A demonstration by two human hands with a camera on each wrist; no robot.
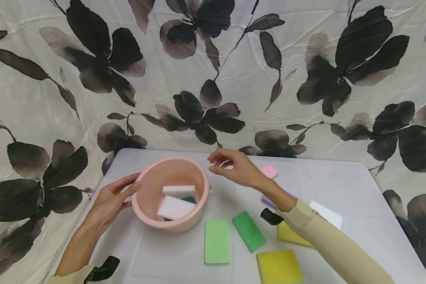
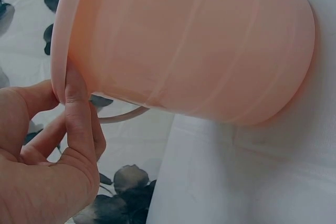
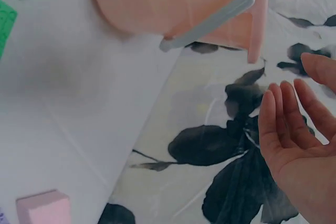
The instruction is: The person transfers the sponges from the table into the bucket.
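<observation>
Pink, smooth, round bucket (image 1: 174, 171) stands at left on the white counter (image 1: 145, 256), white rectangular blocks (image 1: 177, 208) inside. Left hand (image 1: 111, 199) pinches its rim; right hand (image 1: 239, 169), empty, fingers loosely curved, hangs to its right. Nearer: pitted light-green rectangular sponge (image 1: 217, 241).

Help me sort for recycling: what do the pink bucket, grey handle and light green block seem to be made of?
Pink bucket: probably plastic, smooth with a soft sheen; faint bands mark its wall.
Grey handle: likely plastic too, smooth and dull, judging by its even colour.
Light green block: looks like matte sponge, with small dark pits on top.
</observation>
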